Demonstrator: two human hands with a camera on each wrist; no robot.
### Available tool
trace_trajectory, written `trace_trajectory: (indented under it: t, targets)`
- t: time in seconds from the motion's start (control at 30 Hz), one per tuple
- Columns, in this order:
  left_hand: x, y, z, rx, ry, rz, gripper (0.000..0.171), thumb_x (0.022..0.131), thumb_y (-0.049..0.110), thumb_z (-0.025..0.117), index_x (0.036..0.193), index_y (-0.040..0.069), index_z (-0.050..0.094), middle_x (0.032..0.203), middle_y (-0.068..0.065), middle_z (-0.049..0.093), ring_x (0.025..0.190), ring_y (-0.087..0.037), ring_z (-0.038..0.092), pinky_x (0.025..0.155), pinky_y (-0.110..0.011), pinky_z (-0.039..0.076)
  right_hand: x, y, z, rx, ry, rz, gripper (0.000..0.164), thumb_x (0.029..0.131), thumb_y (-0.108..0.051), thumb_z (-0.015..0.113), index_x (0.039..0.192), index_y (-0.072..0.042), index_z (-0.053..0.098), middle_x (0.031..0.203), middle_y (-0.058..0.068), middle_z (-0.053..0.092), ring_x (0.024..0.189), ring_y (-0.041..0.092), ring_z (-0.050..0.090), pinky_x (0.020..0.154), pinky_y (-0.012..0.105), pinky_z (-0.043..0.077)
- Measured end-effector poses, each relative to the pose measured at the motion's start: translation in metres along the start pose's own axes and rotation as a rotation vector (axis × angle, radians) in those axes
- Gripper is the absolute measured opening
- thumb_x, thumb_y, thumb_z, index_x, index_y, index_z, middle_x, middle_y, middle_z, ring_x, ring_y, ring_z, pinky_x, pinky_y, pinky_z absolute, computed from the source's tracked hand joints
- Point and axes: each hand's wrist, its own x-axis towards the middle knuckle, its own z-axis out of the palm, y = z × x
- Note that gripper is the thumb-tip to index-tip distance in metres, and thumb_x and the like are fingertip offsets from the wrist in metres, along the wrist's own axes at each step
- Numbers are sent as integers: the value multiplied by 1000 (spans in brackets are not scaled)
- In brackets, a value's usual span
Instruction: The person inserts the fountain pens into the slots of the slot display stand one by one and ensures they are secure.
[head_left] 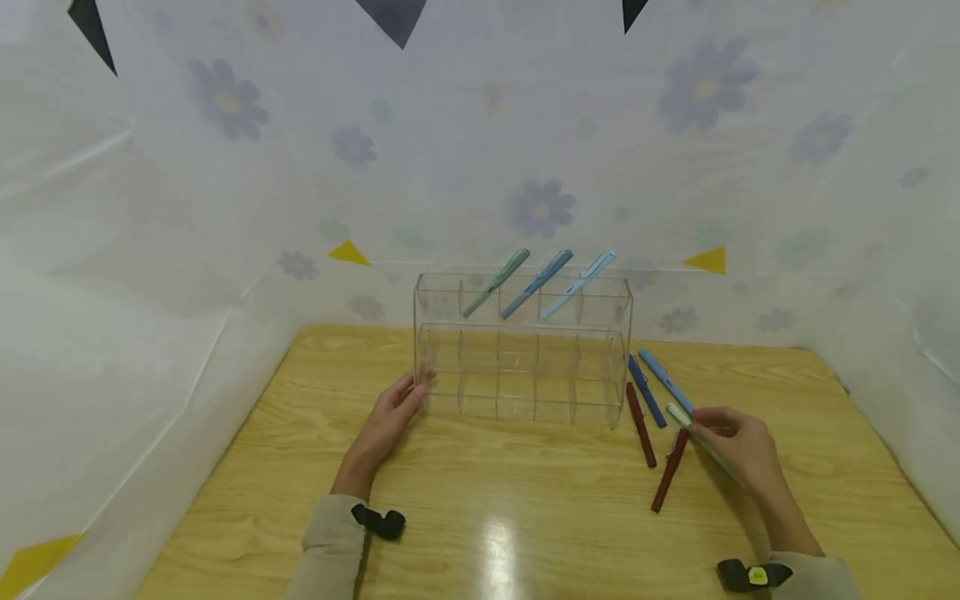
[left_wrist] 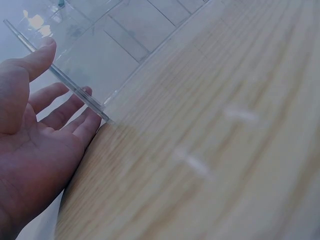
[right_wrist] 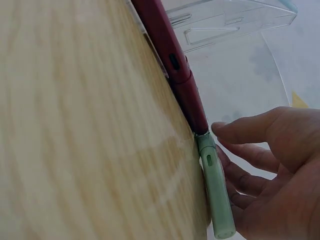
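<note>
The pale green pen (right_wrist: 216,195) lies at the right of the tabletop (head_left: 510,475), beneath my right hand (head_left: 738,448), one end near a dark red pen (head_left: 670,471). My right fingers curve loosely alongside it and my thumb is close to its end, but I cannot tell whether they have closed on it. My left hand (head_left: 386,421) has its fingers loosely bent, set against the left end of the clear rack (head_left: 417,333) rather than clenched.

I expect the pen to feel light and stiff, most likely plastic, with a smooth skin that could roll or slide under a careless touch. I'd take it by the middle of the barrel, thumb against fingers, keeping off the clip and the small slot in its side; a gentle pinch should do. The rack looks rigid but thin-walled, easily nudged and perhaps easily scratched or cracked, so I'd steady it flat-handed at the end panel.

I can read no brand or lettering on the pen, nor on the rack. On the black device at my right wrist (head_left: 752,576) there is a yellow tag (head_left: 759,576) with marks too small for me to make out.
</note>
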Motion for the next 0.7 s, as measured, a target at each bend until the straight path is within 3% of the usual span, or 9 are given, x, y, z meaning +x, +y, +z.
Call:
trace_trajectory:
  t: [0.2,0.5,0.7]
  targets:
    - [0,-1,0,2,1,-1,54,110,36,50,157,10,43,161,-8,40,151,-25,30,118,-54,25,2,2,0,-34,-57,20,38,99,-25,72,121,6,71,108,22,73,90,23,65,70,35,50]
    - [0,-2,-1,-8,0,4,55,110,35,50,158,8,40,161,-11,40,151,-26,29,118,-55,25,3,-1,1,-57,-53,-1,35,97,-18,73,121,8,70,96,14,75,80,15,67,65,29,50]
    - [0,-2,-1,-17,-5,1,54,111,34,49,158,10,40,160,-10,41,151,-26,29,119,-54,24,0,-4,-4,-28,-46,25,41,99,-19,71,129,8,65,112,25,70,102,43,69,66,27,52]
